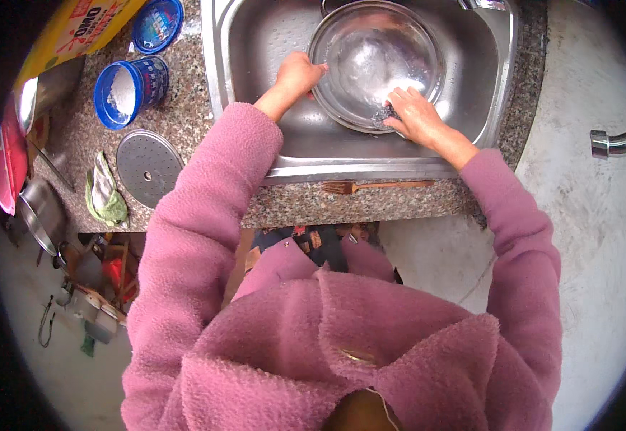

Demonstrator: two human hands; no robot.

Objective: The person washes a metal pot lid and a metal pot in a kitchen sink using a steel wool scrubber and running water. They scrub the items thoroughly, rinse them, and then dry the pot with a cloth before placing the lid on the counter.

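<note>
A round, shiny metal vessel (367, 59), perhaps a shallow pot or basin, rests tilted inside the stainless-steel sink (262, 54). My left hand (298, 75) grips its left rim, with the thumb over the edge. Against the lower right inner wall, my right hand (412, 116) presses a steel wool scourer (384, 115). The fingers partly cover the scourer. A dark loop, maybe a handle, shows at the vessel's upper left edge.
Left of the sink are an open blue tub of white powder (123, 92), its blue lid (157, 24), a perforated dark disc (149, 167) and a green-and-white cloth (105, 191). A copper-coloured fork (345, 187) lies along the granite counter's (291, 207) front edge. A faucet (482, 4) overhangs the sink.
</note>
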